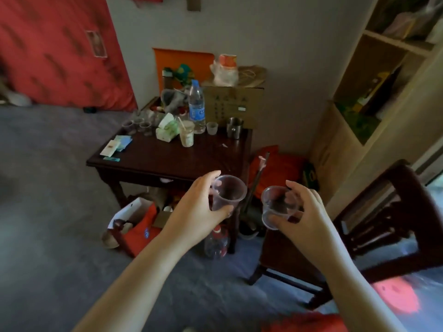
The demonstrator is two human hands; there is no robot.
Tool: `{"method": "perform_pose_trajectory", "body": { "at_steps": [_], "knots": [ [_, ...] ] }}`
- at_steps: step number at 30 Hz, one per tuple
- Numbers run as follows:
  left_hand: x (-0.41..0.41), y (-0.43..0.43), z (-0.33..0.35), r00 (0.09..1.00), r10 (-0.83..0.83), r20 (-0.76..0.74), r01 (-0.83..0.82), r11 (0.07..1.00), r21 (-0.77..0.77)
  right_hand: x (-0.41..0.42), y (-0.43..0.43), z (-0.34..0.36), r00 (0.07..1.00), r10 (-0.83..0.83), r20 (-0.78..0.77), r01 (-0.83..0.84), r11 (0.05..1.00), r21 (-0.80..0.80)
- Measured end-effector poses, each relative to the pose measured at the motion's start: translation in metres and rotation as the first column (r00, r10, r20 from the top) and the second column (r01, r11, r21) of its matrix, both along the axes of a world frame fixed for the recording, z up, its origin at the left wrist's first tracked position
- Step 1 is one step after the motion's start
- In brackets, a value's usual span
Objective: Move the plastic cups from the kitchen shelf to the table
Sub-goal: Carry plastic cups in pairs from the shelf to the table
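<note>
Your left grip (203, 204) wraps a clear plastic cup (227, 194), thumb along the near side and fingers curled around the far wall, so the cup is held upright in the air with its open mouth facing up. Your right grip (303, 212) holds a second clear cup (279, 206) the same way, fingers over its rim on the right and thumb under its base edge; this cup tilts a little toward the left. The two cups hang near each other but apart, both in front of and below the near edge of the dark wooden table (172, 154).

On the table's far left stands a cluster of small clear cups (137, 125), close together. Beside them lies a crumpled white and green pack (167, 130), and just in front of it a tall cup with a stick (187, 134) in it. A water bottle (197, 107) with a blue label stands upright behind that, then a small frosted cup (212, 128) and a metal mug (235, 128) to its right. Paper packets (116, 146) lie at the left edge. A cardboard box (233, 104) sits at the back against the wall.

A dark chair (383, 224) stands to your right, and a shelf unit (383, 80) rises beyond it. An empty bottle (217, 243) lies on the grey carpet under the table.
</note>
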State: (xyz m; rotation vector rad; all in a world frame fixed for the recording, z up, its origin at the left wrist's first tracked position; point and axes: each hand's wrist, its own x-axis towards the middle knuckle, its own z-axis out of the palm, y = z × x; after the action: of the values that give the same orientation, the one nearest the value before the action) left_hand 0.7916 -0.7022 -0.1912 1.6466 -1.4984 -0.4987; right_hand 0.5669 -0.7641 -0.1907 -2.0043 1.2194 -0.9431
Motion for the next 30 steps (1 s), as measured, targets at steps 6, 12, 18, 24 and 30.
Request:
{"method": "perform_pose_trajectory", "body": {
  "at_steps": [6, 12, 18, 24, 30],
  "knots": [
    [0.064, -0.069, -0.019, 0.998, 0.069, -0.003, -0.069, 0.997, -0.019, 0.071, -0.072, -0.016, 0.997, 0.043, -0.065, -0.041, 0.999, 0.033],
    [0.144, -0.158, -0.031, 0.998, 0.063, -0.004, -0.063, 0.998, -0.029, 0.149, -0.156, -0.024, 1.000, -0.015, -0.022, 0.016, 0.999, 0.035],
    [0.208, -0.225, -0.050, 0.998, 0.060, 0.005, -0.060, 0.998, 0.021, 0.216, -0.210, -0.058, 0.998, -0.057, 0.037, 0.054, 0.995, 0.085],
    [0.228, -0.282, -0.071, 0.998, 0.027, 0.051, -0.032, 0.995, 0.094, 0.241, -0.263, -0.085, 0.994, -0.108, 0.002, 0.106, 0.981, 0.162],
    [0.234, -0.341, -0.095, 0.997, 0.022, 0.068, -0.032, 0.989, 0.147, 0.258, -0.328, -0.110, 0.992, -0.079, -0.103, 0.093, 0.986, 0.141]
  ]
}}
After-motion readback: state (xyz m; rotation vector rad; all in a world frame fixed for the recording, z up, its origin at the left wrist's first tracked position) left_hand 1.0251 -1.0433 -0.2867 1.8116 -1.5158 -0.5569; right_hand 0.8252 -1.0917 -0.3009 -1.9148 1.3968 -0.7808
